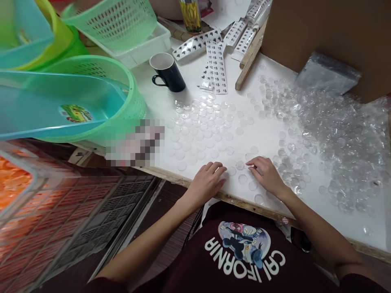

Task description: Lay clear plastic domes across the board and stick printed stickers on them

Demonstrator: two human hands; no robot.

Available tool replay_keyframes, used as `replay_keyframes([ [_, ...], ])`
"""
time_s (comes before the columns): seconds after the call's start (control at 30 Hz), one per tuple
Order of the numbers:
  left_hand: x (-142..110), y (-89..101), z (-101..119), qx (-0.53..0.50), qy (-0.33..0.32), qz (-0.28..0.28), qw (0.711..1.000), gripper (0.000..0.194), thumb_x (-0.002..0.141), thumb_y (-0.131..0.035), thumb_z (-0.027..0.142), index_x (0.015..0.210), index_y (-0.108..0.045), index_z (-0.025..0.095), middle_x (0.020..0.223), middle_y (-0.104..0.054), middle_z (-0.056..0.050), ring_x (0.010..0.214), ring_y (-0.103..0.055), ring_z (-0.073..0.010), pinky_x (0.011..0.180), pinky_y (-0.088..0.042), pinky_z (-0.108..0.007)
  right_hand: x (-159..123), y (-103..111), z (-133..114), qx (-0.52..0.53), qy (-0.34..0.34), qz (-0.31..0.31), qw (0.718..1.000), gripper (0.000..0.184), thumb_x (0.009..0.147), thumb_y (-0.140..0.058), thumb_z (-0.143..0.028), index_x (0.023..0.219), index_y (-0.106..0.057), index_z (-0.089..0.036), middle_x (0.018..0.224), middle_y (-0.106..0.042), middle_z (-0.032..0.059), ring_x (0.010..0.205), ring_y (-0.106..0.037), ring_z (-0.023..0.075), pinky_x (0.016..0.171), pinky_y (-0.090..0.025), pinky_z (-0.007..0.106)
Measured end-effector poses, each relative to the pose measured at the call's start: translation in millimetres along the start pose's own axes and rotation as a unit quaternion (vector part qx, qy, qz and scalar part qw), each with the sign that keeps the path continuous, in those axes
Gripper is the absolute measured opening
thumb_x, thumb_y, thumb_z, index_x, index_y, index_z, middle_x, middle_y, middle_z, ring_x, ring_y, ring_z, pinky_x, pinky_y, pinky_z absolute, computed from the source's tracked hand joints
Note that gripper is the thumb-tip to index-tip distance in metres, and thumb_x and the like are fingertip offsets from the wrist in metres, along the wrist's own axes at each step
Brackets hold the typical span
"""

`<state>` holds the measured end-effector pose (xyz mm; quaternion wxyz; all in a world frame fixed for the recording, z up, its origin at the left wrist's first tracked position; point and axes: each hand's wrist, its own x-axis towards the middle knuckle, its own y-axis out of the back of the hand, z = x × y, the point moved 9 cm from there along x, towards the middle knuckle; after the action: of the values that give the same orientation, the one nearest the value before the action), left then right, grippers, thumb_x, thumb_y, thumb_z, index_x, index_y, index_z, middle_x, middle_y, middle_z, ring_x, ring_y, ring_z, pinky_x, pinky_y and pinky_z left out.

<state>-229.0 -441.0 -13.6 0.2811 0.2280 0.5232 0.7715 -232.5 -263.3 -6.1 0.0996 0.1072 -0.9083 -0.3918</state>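
Clear round discs [203, 122] lie spread over the white tabletop [265, 134], a group of them in front of me. My left hand [207, 181] rests near the table's front edge, palm down, fingers loosely bent and a little apart. Beside its fingertips lies a clear disc [231, 171]. My right hand [266, 174] is just to the right, thumb and forefinger slightly apart. The tips of that hand are close to another disc [240, 165] that looks faintly marked; whether they touch it I cannot tell. I see nothing held in either hand.
A heap of clear discs [345, 142] covers the right side, with a plastic-wrapped pack [328, 75] behind it. Printed sticker strips [217, 67], a dark mug [172, 75] and wooden strips [250, 65] lie farther back. Green baskets [137, 97] stand left, above a crate [76, 203] of orange pieces.
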Motion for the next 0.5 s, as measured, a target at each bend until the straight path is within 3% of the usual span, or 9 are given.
replay_keyframes([
  [0.13, 14.9, -4.1, 19.1, -0.001, -0.03, -0.001, 1.0, 0.026, 0.096, -0.059, 0.02, 0.121, -0.057, 0.014, 0.121, -0.063, -0.013, 0.106, -0.058, -0.0278, 0.086, -0.05, -0.04, 4.0, 12.9, 1.0, -0.085, 0.015, 0.044, 0.995, 0.019, 0.098, -0.051, -0.018, 0.104, -0.069, -0.022, 0.105, -0.073, 0.0079, 0.096, -0.065, 0.0246, 0.086, -0.044, 0.041],
  [0.3, 24.7, -14.3, 47.9, -0.001, -0.089, -0.052, 0.995, 0.023, 0.095, -0.065, 0.023, 0.115, -0.059, 0.014, 0.119, -0.064, -0.011, 0.104, -0.056, -0.0271, 0.087, -0.048, -0.039, 17.1, 1.0, -0.2, -0.147, 0.044, 0.026, 0.988, 0.023, 0.099, -0.05, -0.02, 0.112, -0.069, -0.023, 0.124, -0.071, 0.0086, 0.106, -0.061, 0.0271, 0.087, -0.041, 0.043],
  [0.5, 23.3, -19.2, 59.2, -0.008, -0.107, -0.095, 0.99, 0.007, 0.097, -0.059, 0.018, 0.103, -0.061, 0.014, 0.107, -0.064, -0.01, 0.098, -0.057, -0.0247, 0.086, -0.048, -0.037, 24.0, -8.4, 3.9, -0.113, 0.021, 0.005, 0.993, 0.023, 0.1, -0.048, -0.019, 0.109, -0.069, -0.021, 0.101, -0.076, 0.0066, 0.091, -0.064, 0.0231, 0.086, -0.039, 0.041],
])
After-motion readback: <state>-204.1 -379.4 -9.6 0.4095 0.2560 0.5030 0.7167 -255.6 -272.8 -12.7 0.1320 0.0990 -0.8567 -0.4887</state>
